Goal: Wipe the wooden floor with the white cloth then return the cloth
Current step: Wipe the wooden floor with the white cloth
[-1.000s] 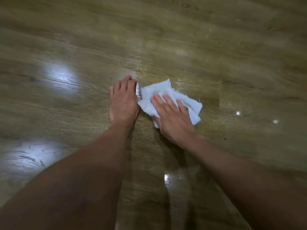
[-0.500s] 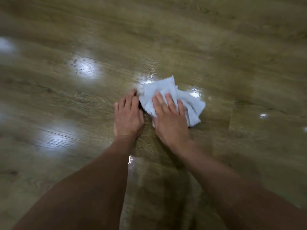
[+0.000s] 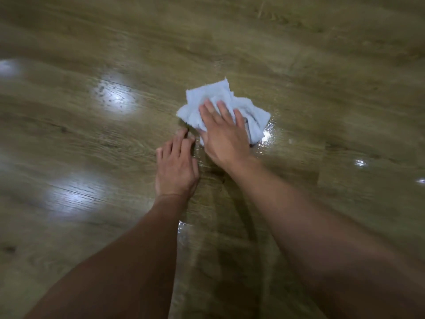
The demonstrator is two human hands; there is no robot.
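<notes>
While right hand point(image 3: 224, 137) is pressing flat, spread fingers point(image 3: 225, 110) onto white cloth point(image 3: 213, 90) | cloth is lying under and beyond fingertips | left hand point(image 3: 176, 166) is bracing on wooden floor point(image 3: 322, 88) just left of them, fingers relaxed, holding nothing

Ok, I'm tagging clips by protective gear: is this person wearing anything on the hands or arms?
No. The left hand and right hand are bare: no gloves, no watch or band at either wrist. The left forearm and right forearm are bare too, no sleeve in view. Blur could hide a thin ring.
</notes>
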